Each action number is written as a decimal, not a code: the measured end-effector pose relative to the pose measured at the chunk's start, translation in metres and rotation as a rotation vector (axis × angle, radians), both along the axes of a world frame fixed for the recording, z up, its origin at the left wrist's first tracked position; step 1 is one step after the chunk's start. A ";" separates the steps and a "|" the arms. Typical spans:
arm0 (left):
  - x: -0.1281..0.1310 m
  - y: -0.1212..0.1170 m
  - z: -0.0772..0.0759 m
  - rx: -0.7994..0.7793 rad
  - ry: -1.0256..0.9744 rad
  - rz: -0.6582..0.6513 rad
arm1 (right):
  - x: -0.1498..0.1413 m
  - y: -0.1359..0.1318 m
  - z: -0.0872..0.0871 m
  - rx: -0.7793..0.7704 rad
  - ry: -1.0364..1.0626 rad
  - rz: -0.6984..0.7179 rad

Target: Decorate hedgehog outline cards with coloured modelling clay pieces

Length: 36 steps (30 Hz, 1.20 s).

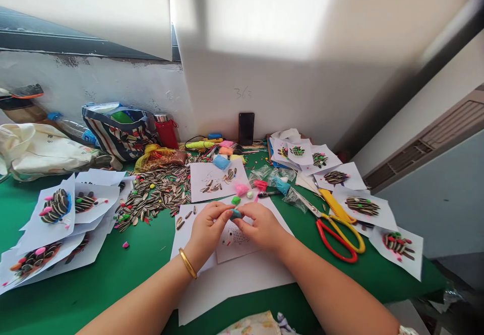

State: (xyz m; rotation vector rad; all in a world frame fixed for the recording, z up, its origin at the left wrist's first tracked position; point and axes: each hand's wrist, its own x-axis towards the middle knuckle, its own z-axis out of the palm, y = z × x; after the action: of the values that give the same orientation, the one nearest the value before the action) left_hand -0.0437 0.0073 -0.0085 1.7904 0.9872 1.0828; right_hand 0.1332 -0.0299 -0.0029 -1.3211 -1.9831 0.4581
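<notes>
Forearms (151, 289), foremost; left hand (212, 221) and right hand (260, 224), fingertip grip closed on blue clay (236, 214) above drawn sheet (236, 250).
Seed pictures (362, 205), seemingly finished: piled left, spread right. Drawn sheet: outline mostly bare, apparently early.

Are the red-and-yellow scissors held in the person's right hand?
No, the scissors lie apart on the green table, and the right hand, together with the left hand, holds a small blue piece.
</notes>
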 end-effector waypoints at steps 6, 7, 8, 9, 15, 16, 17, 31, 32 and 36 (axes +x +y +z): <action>0.001 -0.002 0.001 0.023 0.028 0.000 | -0.002 0.000 0.000 0.032 -0.049 0.001; 0.001 -0.002 0.001 0.020 0.024 0.008 | -0.002 0.000 0.000 0.021 -0.037 0.003; 0.001 -0.002 0.001 0.005 0.012 0.013 | -0.002 0.000 0.000 0.007 -0.016 0.005; 0.001 -0.002 0.001 -0.019 -0.003 0.014 | -0.001 -0.001 0.000 -0.008 0.008 0.009; 0.002 0.000 0.000 -0.091 -0.057 -0.005 | 0.001 0.001 -0.002 -0.028 0.030 -0.008; 0.002 0.000 -0.001 -0.081 -0.050 -0.007 | 0.001 0.001 -0.002 -0.026 0.018 -0.014; 0.002 -0.001 -0.001 -0.069 -0.039 -0.009 | 0.000 0.001 -0.001 -0.027 0.008 -0.018; 0.002 -0.001 -0.002 -0.017 -0.014 -0.004 | -0.001 0.000 0.003 -0.039 0.024 0.010; 0.002 -0.001 -0.003 -0.012 -0.007 0.003 | -0.001 0.000 0.004 -0.042 0.031 0.016; 0.000 0.000 -0.004 -0.045 -0.052 -0.011 | 0.000 -0.001 0.004 -0.060 0.087 0.057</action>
State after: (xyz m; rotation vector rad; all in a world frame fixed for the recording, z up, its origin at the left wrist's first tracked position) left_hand -0.0433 0.0075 -0.0128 1.7219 0.9618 1.0866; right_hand 0.1334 -0.0306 0.0009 -1.2623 -1.9529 0.5964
